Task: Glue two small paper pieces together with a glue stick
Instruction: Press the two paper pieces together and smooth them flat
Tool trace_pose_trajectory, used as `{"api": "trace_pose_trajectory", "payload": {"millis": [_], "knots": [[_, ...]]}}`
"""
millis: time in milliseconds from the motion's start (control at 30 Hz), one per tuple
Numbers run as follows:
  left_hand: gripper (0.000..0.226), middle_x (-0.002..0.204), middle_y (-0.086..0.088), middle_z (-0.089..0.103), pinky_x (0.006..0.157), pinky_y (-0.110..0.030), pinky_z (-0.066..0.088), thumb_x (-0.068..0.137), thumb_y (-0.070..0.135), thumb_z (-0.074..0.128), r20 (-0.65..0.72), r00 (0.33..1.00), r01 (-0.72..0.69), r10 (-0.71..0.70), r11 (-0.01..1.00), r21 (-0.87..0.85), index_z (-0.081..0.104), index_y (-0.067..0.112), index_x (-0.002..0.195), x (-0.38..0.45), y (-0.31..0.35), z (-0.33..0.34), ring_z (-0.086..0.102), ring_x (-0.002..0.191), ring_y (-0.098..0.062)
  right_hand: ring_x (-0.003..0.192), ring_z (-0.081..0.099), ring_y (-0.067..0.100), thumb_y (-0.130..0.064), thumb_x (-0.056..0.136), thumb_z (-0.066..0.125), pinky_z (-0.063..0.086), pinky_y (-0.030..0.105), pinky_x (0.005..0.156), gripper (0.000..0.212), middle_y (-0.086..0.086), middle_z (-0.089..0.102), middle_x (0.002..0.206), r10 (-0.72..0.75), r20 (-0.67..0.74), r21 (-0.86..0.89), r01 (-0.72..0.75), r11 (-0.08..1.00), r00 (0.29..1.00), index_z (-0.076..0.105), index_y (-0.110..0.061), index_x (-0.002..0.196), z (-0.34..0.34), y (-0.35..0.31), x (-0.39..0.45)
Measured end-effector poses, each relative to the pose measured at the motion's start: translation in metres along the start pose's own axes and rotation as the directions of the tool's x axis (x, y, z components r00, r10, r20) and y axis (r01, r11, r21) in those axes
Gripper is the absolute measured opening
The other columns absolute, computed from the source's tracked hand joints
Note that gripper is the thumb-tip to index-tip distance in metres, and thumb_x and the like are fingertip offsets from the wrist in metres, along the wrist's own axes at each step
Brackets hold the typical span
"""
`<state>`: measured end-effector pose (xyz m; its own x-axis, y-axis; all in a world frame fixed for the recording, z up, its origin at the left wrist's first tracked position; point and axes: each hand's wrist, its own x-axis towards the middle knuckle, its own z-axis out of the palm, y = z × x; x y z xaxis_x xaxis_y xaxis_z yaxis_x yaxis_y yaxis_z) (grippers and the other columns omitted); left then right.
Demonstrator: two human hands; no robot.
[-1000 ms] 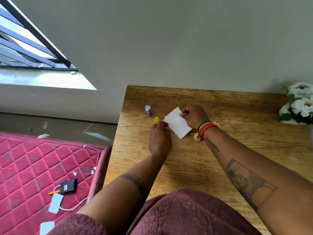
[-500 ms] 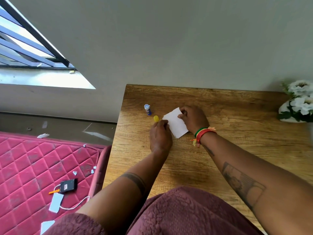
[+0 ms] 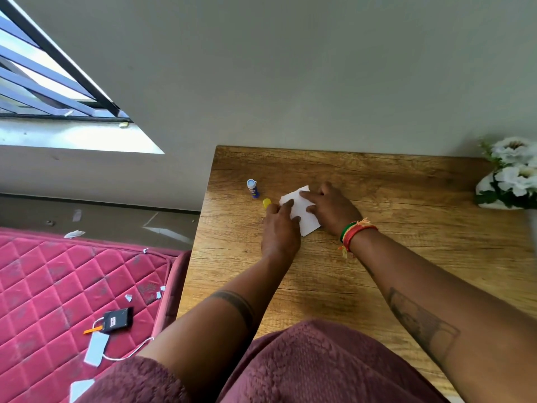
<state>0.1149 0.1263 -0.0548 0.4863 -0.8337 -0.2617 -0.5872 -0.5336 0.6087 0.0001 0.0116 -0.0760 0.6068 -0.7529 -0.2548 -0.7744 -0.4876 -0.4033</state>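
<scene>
On the wooden table (image 3: 406,257), both flat hands, left (image 3: 280,228) and right (image 3: 334,209), press white paper (image 3: 303,212); neither grips it.

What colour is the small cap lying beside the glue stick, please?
Yellow; the cap lies by the left hand, seen in the head view.

A single wide-angle head camera looked forward and steeply down from above the person's lap onto the wooden table (image 3: 406,257), which filled the frame from 3 to 6 o'clock. The wall rose toward 12 (lines bowed by the lens), a mattress (image 3: 58,286) lay at 8.
</scene>
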Motion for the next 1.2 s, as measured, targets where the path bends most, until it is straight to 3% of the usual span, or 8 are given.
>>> {"api": "trace_pose_trajectory", "payload": {"millis": [267, 433, 567, 700, 767, 867, 1000, 1200], "knots": [[0.067, 0.150, -0.025, 0.036, 0.096, -0.052, 0.049, 0.108, 0.038, 0.043, 0.270, 0.961, -0.184, 0.063, 0.873, 0.452, 0.011, 0.016, 0.162, 0.007, -0.001, -0.008, 0.054, 0.122, -0.040, 0.145, 0.033, 0.030, -0.024, 0.094, 0.066, 0.031, 0.037, 0.114, 0.074, 0.004, 0.025, 0.164, -0.096, 0.262, -0.118, 0.130, 0.984, 0.960, 0.027, -0.034, 0.156, -0.026, 0.009, 0.008], [0.080, 0.156, -0.027, 0.033, 0.093, -0.051, 0.048, 0.107, 0.036, 0.047, 0.347, 0.938, -0.183, 0.023, 0.882, 0.434, -0.005, 0.006, 0.161, 0.010, 0.006, -0.013, 0.057, 0.122, -0.043, 0.148, 0.027, 0.031, -0.019, 0.090, 0.071, 0.029, 0.037, 0.117, 0.085, 0.005, 0.020, 0.166, -0.115, 0.333, -0.152, 0.174, 0.973, 0.936, 0.021, -0.030, 0.158, -0.034, 0.008, 0.008], [0.085, 0.136, -0.022, 0.058, 0.082, -0.046, 0.049, 0.107, 0.036, 0.046, 0.364, 0.930, -0.151, -0.044, 0.859, 0.490, -0.015, 0.006, 0.160, 0.013, 0.012, -0.013, 0.064, 0.114, -0.038, 0.141, 0.039, 0.034, -0.025, 0.096, 0.063, 0.036, 0.037, 0.109, 0.077, 0.012, 0.026, 0.163, -0.078, 0.316, -0.186, 0.142, 0.972, 0.946, 0.018, -0.031, 0.158, -0.032, 0.002, 0.005], [0.083, 0.129, -0.022, 0.064, 0.079, -0.044, 0.048, 0.108, 0.036, 0.042, 0.355, 0.931, -0.101, -0.087, 0.872, 0.478, -0.019, 0.011, 0.160, 0.008, 0.014, -0.012, 0.066, 0.110, -0.037, 0.136, 0.044, 0.040, -0.022, 0.100, 0.054, 0.040, 0.045, 0.109, 0.073, 0.021, 0.034, 0.157, 0.029, 0.387, -0.183, 0.045, 0.982, 0.922, 0.013, -0.028, 0.160, -0.029, -0.013, 0.000], [0.083, 0.128, -0.024, 0.064, 0.083, -0.047, 0.050, 0.108, 0.036, 0.042, 0.354, 0.930, -0.084, -0.097, 0.882, 0.464, -0.019, 0.014, 0.160, 0.006, 0.014, -0.014, 0.065, 0.110, -0.039, 0.139, 0.038, 0.040, -0.035, 0.099, 0.050, 0.038, 0.048, 0.111, 0.070, 0.018, 0.028, 0.159, 0.073, 0.311, -0.274, 0.016, 0.962, 0.948, 0.015, -0.029, 0.159, -0.029, -0.021, -0.007], [0.083, 0.129, -0.026, 0.063, 0.087, -0.049, 0.050, 0.108, 0.032, 0.044, 0.336, 0.936, -0.064, -0.109, 0.883, 0.464, -0.018, 0.018, 0.161, 0.002, 0.013, -0.016, 0.063, 0.114, -0.041, 0.143, 0.028, 0.035, -0.045, 0.091, 0.056, 0.034, 0.050, 0.110, 0.075, 0.010, 0.026, 0.158, -0.110, 0.093, -0.358, 0.137, 0.924, 0.990, 0.022, -0.027, 0.156, -0.017, -0.032, -0.030], [0.084, 0.130, -0.027, 0.062, 0.086, -0.048, 0.049, 0.107, 0.034, 0.046, 0.340, 0.935, -0.071, -0.103, 0.884, 0.462, -0.017, 0.021, 0.161, 0.001, 0.012, -0.019, 0.063, 0.116, -0.041, 0.155, -0.009, 0.020, -0.037, 0.100, 0.032, 0.004, 0.046, 0.125, 0.073, -0.002, -0.014, 0.168, -0.128, 0.179, -0.214, 0.165, 0.963, 0.975, -0.006, -0.021, 0.160, 0.012, -0.021, -0.054], [0.087, 0.127, -0.026, 0.063, 0.085, -0.048, 0.051, 0.105, 0.028, 0.048, 0.328, 0.942, -0.100, -0.078, 0.864, 0.493, -0.018, 0.017, 0.161, 0.001, 0.010, -0.017, 0.065, 0.113, -0.039, 0.153, -0.017, 0.016, -0.063, 0.082, 0.034, -0.006, 0.056, 0.119, 0.098, -0.006, -0.025, 0.165, -0.073, 0.321, -0.267, 0.164, 0.950, 0.944, -0.016, -0.026, 0.157, 0.001, -0.020, -0.042]]}}
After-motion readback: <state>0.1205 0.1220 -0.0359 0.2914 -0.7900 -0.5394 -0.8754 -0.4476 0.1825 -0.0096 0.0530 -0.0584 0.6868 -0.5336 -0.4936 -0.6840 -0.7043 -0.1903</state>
